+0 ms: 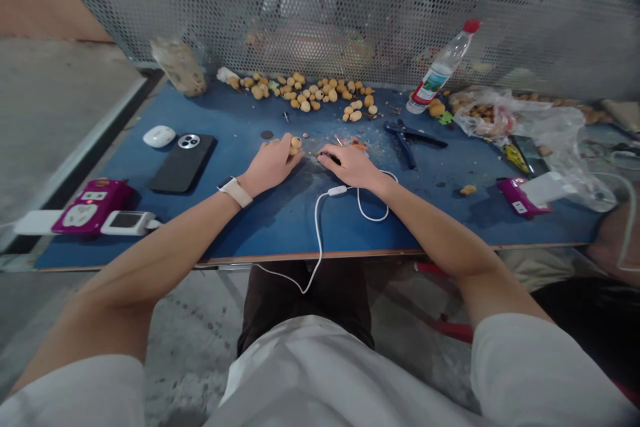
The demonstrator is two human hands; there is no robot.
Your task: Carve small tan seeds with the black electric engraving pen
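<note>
My left hand (pixel 273 163), with a pale watch strap at the wrist, is closed around a small tan gourd (pixel 295 144). Just to the right, my right hand (pixel 349 165) grips a dark handheld tool (pixel 330 158), most of it hidden under the fingers. The tool's tip points left toward the gourd; whether they touch I cannot tell. A white cord (pixel 320 213) with an inline switch (pixel 337 191) runs below my right hand and over the table's front edge. Orange scraps (pixel 358 143) and pale dust lie behind that hand.
Several small gourds (pixel 320 93) line the back of the blue table (pixel 280 227) by a perforated metal screen (pixel 250 13). A clear bottle (pixel 440 73), blue-handled pliers (pixel 413 140) and plastic bag (pixel 540 133) stand right; a phone (pixel 183 167) and purple power strip (pixel 90 207) lie left.
</note>
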